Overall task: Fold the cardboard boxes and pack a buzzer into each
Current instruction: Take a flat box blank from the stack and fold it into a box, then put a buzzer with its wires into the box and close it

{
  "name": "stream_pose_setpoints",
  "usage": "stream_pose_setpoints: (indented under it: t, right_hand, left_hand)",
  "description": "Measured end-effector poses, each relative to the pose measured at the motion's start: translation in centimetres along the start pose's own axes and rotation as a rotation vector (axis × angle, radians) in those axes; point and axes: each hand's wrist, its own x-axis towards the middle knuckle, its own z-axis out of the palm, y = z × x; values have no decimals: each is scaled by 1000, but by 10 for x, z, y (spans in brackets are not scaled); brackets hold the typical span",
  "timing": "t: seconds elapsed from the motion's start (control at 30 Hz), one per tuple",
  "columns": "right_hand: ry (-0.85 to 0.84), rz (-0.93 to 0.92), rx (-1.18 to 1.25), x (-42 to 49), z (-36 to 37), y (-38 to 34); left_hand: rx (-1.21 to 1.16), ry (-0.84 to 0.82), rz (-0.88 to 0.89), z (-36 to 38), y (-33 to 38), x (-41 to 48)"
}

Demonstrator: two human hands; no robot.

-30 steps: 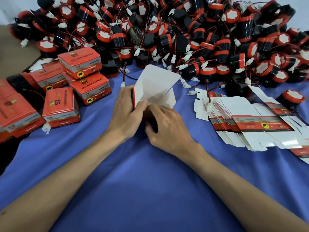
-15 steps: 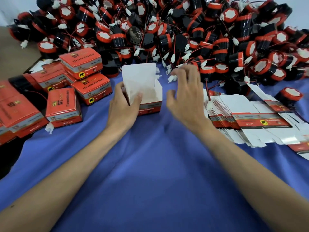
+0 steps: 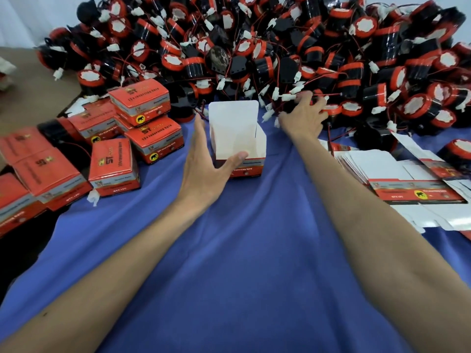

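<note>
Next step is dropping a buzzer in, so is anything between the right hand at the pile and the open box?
Nothing visible does. The open box has its top uncovered, lid flap upright at the back; only blue cloth lies between it and the right hand.

An open red-and-white box (image 3: 237, 133) is standing upright, lid flap raised — black-and-red buzzers (image 3: 254, 47) are lying heaped just behind it.

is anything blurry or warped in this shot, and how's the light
Head view: the right hand is motion-smeared at the buzzers; the open box and left hand are fairly sharp; wide-angle bend stretches both forearms and smears the flat cartons at the right edge; light is soft, without hard shadows.
</note>
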Motion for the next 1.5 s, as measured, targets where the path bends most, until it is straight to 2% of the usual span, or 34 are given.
stream_pose_setpoints:
  t: [0.1, 0.2, 0.33, 0.47, 0.57, 0.67, 0.77, 0.87, 0.93, 1.03, 1.1, 1.23, 1.3, 1.37, 1.5]
  right_hand:
    - [19, -1, 22, 5, 0, 2]
    - [36, -4, 160, 0, 2, 6]
    - [62, -52, 262, -4, -12, 10]
    - [-14, -185, 94, -8, -16, 8]
    - [-85, -107, -14, -5, -8, 3]
    - [-3, -34, -102, 2, 1, -8]
    - [-11, 90, 19, 12, 5, -8]
    - [-45, 44, 126, 13, 6, 0]
    - [9, -1, 247, 8, 1, 3]
    - [67, -3, 553, -3, -15, 0]
    - [35, 8, 768, -18, -30, -5]
    - [-43, 65, 1026, -53, -57, -6]
    - [-73, 71, 1101, -68, -63, 1]
    - [-15, 39, 1125, -82, -62, 10]
    - [155, -190, 991, -115, -47, 21]
  left_hand:
    - [12, 22, 11, 0, 0, 0]
    - [29, 45, 15, 0, 0, 0]
    - [71, 79, 110, 2, 1, -3]
    - [161, 106, 259, 5, 1, -6]
    - [191, 125, 301, 5, 1, -7]
    - [198, 116, 271, 2, 1, -6]
    - [216, 60, 228, 2, 0, -5]
    - [252, -40, 180, 6, -2, -3]
    - [260, -61, 171, 8, -5, -1]
    - [270, -51, 183, 8, -9, 2]
    - [308, -6, 225, 7, -11, 2]
    - [407, 66, 320, 7, -12, 1]
    - [418, 61, 325, 7, -10, -1]
    - [434, 68, 338, 8, -7, -3]
    - [496, 128, 404, 6, -2, -9]
